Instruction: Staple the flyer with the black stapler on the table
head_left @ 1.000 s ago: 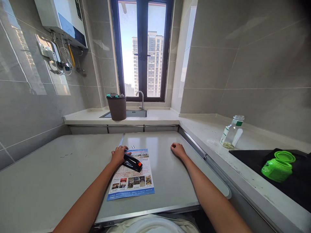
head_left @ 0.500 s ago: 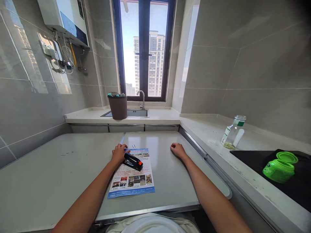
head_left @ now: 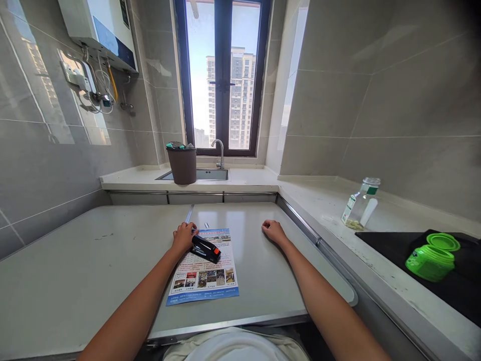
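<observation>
Head view: two hands (head_left: 183,238) (head_left: 274,231), one stapler (head_left: 206,249), one flyer (head_left: 205,296), perhaps two slivers (head_left: 207,225).

Pale grey tabletop (head_left: 101,271), with a printed flyer (head_left: 206,273) and two thin slivers (head_left: 207,225) on it.

Stapler (head_left: 206,249) on flyer (head_left: 209,275), flyer on table (head_left: 93,271).

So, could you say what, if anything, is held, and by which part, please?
The left hand is at the far end of the long black stapler; any grip is unclear. The right hand shows nothing held.
</observation>
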The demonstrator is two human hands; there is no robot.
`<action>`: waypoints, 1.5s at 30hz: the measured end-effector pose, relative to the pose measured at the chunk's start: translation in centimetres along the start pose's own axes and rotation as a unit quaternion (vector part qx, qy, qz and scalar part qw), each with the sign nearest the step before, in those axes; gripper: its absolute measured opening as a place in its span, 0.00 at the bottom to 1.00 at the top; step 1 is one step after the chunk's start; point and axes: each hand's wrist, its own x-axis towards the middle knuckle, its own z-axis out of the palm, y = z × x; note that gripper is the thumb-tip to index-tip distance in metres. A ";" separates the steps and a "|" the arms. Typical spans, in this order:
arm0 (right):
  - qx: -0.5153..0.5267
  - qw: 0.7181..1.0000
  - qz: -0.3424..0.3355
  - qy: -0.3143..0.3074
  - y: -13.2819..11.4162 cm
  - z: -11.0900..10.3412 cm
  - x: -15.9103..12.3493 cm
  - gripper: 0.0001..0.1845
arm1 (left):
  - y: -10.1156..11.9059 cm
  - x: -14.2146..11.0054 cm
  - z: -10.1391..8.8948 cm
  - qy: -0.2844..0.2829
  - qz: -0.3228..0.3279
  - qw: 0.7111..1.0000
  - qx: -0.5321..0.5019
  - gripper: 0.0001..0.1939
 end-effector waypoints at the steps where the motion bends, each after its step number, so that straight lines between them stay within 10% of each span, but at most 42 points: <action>1: 0.001 1.000 -0.003 0.001 -0.2 0.0 0.0 0.10 | 0.0 0.0 0.0 0.000 0.000 1.000 0.000 0.16; 11: 0.021 0.994 -0.096 -0.047 -3.9 0.5 -1.2 0.14 | 0.0 0.0 0.1 0.000 -0.006 1.000 0.002 0.16; 20: 0.127 0.945 -0.257 -0.160 -13.5 1.6 -5.1 0.19 | -0.1 0.1 0.3 0.004 -0.007 1.000 0.003 0.16; 28: 0.135 0.927 -0.289 -0.196 -20.4 6.9 -8.2 0.36 | 0.3 -0.2 -0.2 -0.001 -0.012 1.000 0.012 0.15; 33: 0.119 0.947 -0.246 -0.171 -19.6 7.8 -8.3 0.24 | 0.5 -0.2 0.0 -0.003 -0.017 1.000 0.016 0.15; 45: 0.118 0.959 -0.178 -0.188 -11.4 0.3 -7.8 0.25 | 1.2 0.3 0.5 0.007 -0.033 0.999 0.030 0.14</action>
